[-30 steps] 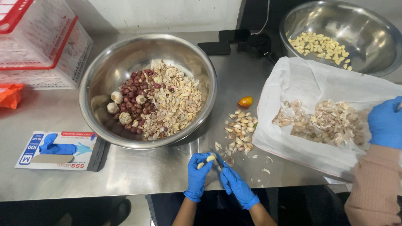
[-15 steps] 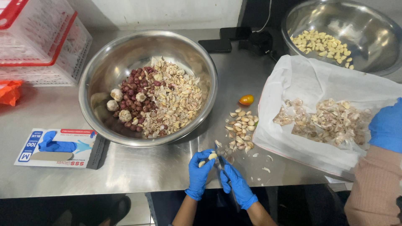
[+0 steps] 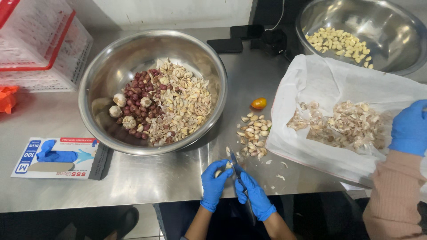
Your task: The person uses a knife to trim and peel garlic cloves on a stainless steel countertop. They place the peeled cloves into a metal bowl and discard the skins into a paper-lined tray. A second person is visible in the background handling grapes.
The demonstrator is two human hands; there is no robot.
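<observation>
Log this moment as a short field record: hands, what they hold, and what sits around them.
left hand: blue glove, pinching a garlic clove
right hand: blue glove, holding a small knife with its blade at the clove
loose cloves: small pile on the steel table, just beyond the hands
near bowl: garlic bulbs, reddish pieces and pale skins
far bowl: peeled cloves
white bag: open, holding garlic skins
co-worker's hand: blue glove, at the bag's right edge
glove box: lying flat at the left
</observation>
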